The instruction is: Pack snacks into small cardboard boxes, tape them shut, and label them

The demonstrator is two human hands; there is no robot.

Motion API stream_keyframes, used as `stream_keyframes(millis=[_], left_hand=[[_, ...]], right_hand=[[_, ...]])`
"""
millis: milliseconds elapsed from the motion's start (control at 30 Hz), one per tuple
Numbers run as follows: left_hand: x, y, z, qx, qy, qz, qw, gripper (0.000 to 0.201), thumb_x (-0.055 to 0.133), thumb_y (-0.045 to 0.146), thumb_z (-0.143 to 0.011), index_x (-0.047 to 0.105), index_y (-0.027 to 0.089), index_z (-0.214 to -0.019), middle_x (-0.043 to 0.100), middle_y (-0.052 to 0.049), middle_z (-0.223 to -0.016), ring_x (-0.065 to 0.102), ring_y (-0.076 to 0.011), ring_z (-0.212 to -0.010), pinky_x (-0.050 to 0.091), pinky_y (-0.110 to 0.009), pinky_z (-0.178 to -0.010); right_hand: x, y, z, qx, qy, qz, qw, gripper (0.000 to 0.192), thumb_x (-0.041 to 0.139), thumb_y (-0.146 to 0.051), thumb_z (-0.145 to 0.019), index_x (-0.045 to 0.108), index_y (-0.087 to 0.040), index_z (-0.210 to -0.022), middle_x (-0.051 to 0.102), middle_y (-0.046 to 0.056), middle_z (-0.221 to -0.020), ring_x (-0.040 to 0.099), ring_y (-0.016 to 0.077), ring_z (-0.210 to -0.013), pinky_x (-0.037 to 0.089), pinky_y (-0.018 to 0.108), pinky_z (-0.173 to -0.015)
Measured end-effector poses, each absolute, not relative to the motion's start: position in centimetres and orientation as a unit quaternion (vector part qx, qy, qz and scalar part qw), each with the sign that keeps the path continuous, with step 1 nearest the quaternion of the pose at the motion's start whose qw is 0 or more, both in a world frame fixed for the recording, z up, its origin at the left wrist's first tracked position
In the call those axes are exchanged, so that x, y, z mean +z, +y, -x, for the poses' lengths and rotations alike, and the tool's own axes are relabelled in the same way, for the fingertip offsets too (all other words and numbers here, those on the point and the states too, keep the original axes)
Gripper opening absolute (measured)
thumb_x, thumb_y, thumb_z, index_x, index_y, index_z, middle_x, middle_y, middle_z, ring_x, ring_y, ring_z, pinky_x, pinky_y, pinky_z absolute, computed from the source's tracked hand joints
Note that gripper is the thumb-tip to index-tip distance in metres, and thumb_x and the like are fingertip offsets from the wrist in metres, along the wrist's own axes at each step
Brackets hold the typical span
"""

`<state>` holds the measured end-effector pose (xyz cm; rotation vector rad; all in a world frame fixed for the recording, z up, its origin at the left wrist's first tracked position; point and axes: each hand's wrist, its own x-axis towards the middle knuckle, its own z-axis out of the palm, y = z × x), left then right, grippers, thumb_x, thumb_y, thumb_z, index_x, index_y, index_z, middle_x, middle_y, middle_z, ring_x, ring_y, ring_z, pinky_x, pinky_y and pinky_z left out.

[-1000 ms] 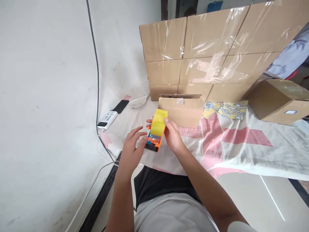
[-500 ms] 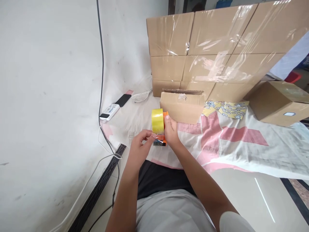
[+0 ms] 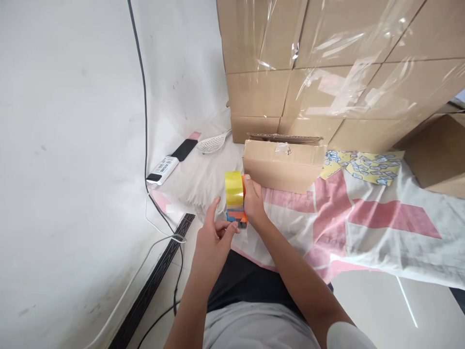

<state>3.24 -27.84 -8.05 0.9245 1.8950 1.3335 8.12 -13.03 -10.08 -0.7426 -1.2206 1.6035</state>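
Observation:
My right hand [image 3: 254, 201] is wrapped round the orange side of a hand-held tape dispenser [image 3: 238, 214], which carries a wide roll of yellow tape [image 3: 234, 189]. The dispenser's dark cutter end points toward my body. At that end, my left hand [image 3: 214, 237] pinches with thumb and a curled finger, seemingly on the loose clear end of the tape, while its index finger sticks up. A small closed-sided cardboard box [image 3: 283, 167] stands just beyond the dispenser, with a bit of clear tape on its upper front.
Large stacked cartons [image 3: 261, 94] wrapped in clear film rise behind. A white slotted spoon [image 3: 211, 144], a white device [image 3: 163, 169] and a black phone-like slab [image 3: 184, 150] lie left. Yellow patterned card [image 3: 376, 167] and an open carton [image 3: 432, 155] sit right on the pink-white cloth [image 3: 395, 218].
My left hand has shifted down along the dispenser to its cutter end, and its index finger has lifted. The dispenser has moved slightly toward me. The head view has tilted down and come closer.

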Motion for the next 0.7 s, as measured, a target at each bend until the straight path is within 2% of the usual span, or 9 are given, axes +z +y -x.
stream_keyframes(millis=[133, 267, 400, 533, 633, 700], left_hand=[[-8.9, -28.2, -4.8, 0.494, 0.742, -0.344, 0.295, 0.053, 0.061, 0.042, -0.094, 0.043, 0.027, -0.142, 0.074, 0.002, -0.081, 0.061, -0.0139, -0.061, 0.044, -0.025, -0.060], [-9.2, -29.1, -6.5, 0.489, 0.771, -0.303, 0.274, 0.040, 0.060, 0.043, -0.095, 0.046, 0.025, -0.127, 0.072, 0.002, -0.079, 0.063, -0.0147, -0.065, 0.041, -0.024, -0.057], [-9.4, -30.5, -7.4, 0.487, 0.772, -0.292, 0.286, 0.034, 0.060, 0.044, -0.094, 0.045, 0.024, -0.116, 0.072, 0.002, -0.077, 0.068, -0.0168, -0.073, 0.043, -0.025, -0.062], [-9.8, -32.0, -7.4, 0.474, 0.773, -0.291, 0.306, 0.038, 0.061, 0.048, -0.093, 0.047, 0.024, -0.119, 0.075, 0.000, -0.084, 0.064, -0.0153, -0.065, 0.044, -0.026, -0.062], [-10.5, -32.6, -7.0, 0.451, 0.773, -0.316, 0.316, 0.040, 0.060, 0.049, -0.093, 0.056, 0.023, -0.123, 0.076, 0.000, -0.084, 0.059, -0.0139, -0.059, 0.042, -0.026, -0.058], [-11.3, -32.4, -6.6, 0.429, 0.774, -0.358, 0.299, 0.032, 0.059, 0.048, -0.094, 0.066, 0.023, -0.112, 0.076, 0.000, -0.082, 0.058, -0.0136, -0.060, 0.043, -0.025, -0.059]], right_hand=[[-11.3, -13.0, -7.7, 0.703, -0.460, 0.324, 0.436, 0.054, 0.057, -0.071, -0.089, 0.049, -0.022, -0.068, 0.047, -0.002, -0.062, 0.047, 0.0130, -0.056, 0.039, 0.026, -0.051], [-11.4, -12.6, -7.3, 0.725, -0.438, 0.335, 0.413, 0.053, 0.059, -0.071, -0.087, 0.047, -0.023, -0.068, 0.046, -0.003, -0.058, 0.047, 0.0135, -0.055, 0.038, 0.027, -0.051], [-10.4, -11.0, -7.1, 0.731, -0.412, 0.325, 0.436, 0.047, 0.057, -0.065, -0.090, 0.051, -0.023, -0.072, 0.051, -0.003, -0.061, 0.052, 0.0149, -0.059, 0.041, 0.027, -0.054], [-9.0, -9.7, -7.4, 0.733, -0.409, 0.326, 0.435, 0.038, 0.054, -0.056, -0.095, 0.055, -0.022, -0.077, 0.056, -0.002, -0.065, 0.059, 0.0165, -0.065, 0.045, 0.027, -0.058], [-8.5, -10.0, -7.9, 0.749, -0.406, 0.325, 0.411, 0.037, 0.056, -0.054, -0.095, 0.055, -0.022, -0.076, 0.058, -0.001, -0.065, 0.062, 0.0183, -0.069, 0.047, 0.028, -0.061], [-8.5, -10.5, -8.2, 0.762, -0.389, 0.331, 0.397, 0.036, 0.058, -0.055, -0.093, 0.055, -0.022, -0.078, 0.059, -0.001, -0.067, 0.064, 0.0194, -0.071, 0.049, 0.029, -0.063]])
